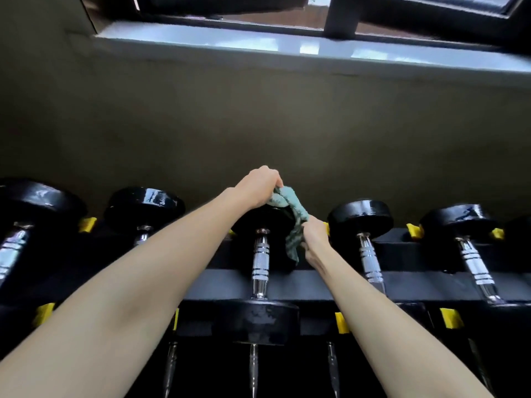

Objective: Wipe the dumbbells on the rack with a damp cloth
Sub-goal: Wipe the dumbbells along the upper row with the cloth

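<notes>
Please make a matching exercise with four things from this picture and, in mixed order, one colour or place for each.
Things:
1. cloth
2. rack dividers
3. dumbbell handle
4. window sill

Descriptions:
A. shiny silver
B. yellow
C. above the wall, at the top
D. green, held by both hands

Pairs: 1-D, 2-B, 3-A, 4-C

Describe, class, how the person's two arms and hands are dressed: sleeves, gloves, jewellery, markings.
Both forearms are bare as far as the frame shows, with no sleeves in view. The left hand and right hand wear no gloves. No watch, bracelet, ring or marking is visible.
</notes>
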The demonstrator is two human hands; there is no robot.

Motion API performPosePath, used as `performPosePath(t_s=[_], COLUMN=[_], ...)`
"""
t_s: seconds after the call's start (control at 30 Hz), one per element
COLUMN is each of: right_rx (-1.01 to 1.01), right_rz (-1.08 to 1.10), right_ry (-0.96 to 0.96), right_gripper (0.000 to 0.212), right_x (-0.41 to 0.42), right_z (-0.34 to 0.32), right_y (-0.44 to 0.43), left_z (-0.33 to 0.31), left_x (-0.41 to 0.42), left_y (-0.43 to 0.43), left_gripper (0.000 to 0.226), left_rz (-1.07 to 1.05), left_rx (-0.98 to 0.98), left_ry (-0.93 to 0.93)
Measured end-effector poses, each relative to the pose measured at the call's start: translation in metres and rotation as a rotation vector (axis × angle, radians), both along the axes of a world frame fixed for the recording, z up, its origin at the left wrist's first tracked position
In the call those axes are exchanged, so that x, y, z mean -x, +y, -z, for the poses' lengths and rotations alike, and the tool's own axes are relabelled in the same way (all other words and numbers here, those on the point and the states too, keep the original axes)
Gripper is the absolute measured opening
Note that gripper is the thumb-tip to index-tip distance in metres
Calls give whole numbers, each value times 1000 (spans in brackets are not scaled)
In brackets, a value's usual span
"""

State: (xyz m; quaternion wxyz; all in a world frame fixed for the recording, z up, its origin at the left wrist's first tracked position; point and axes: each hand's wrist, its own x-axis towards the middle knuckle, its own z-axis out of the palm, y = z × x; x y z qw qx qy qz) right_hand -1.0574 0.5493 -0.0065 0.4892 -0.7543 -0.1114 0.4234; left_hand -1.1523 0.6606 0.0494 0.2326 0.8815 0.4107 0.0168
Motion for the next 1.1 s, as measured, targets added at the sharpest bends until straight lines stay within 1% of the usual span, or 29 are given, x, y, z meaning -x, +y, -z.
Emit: performPosePath(t_s=[0.1, 0.17, 0.2, 0.27, 0.3, 0.33, 0.4, 0.47, 0.57, 0.63, 0.73, 0.83, 0.9, 0.97, 1.03, 1.1], right_rx=[34, 80, 83, 57, 37, 15, 0, -2, -76, -126, -186, -240, -251, -191, -48, 35], right_rz=[-41, -123, -172, -249, -277, -320, -472, -663, -858, -926, -1016, -1056, -1106, -1090, -994, -810], right_ry=[-330, -502, -571, -700, -757, -816, -945, -1034, -1023, -1028, -1119, -1165, -1165, -1065, -791, -526], right_gripper=[29, 41, 46, 48, 48, 48, 47, 50, 61, 67, 74, 69, 64, 66, 71, 70], right_x=[12, 26, 34, 48, 53, 56, 63, 67, 71, 65, 50, 44, 41, 31, 23, 21], right_z=[-14, -26, -32, -39, -40, -39, -36, -32, -31, -29, -19, -8, -3, 4, 10, 16], right_y=[6, 10, 13, 17, 18, 21, 26, 32, 33, 26, 7, -9, -20, -34, -46, -47], left_z=[11, 12, 12, 18, 22, 28, 40, 50, 63, 67, 67, 65, 66, 70, 74, 77], left_x=[25, 43, 52, 68, 74, 79, 88, 93, 96, 97, 98, 94, 89, 83, 80, 76], left_y=[10, 13, 14, 12, 10, 8, 3, -3, -13, -18, -28, -45, -54, -62, -67, -68], left_gripper=[43, 35, 30, 19, 15, 17, 16, 23, 23, 21, 22, 20, 18, 19, 24, 20], left_rz=[-76, -104, -93, -69, -65, -76, -116, -165, -215, -254, -303, -287, -237, -178, -139, -134], left_rx=[16, -18, -39, -78, -92, -101, -110, -104, -55, 0, 36, 50, 87, 151, 211, 267], left_ry=[-91, -99, -81, -8, 24, 43, 59, 87, 97, 25, -51, -55, -63, -79, -96, -102])
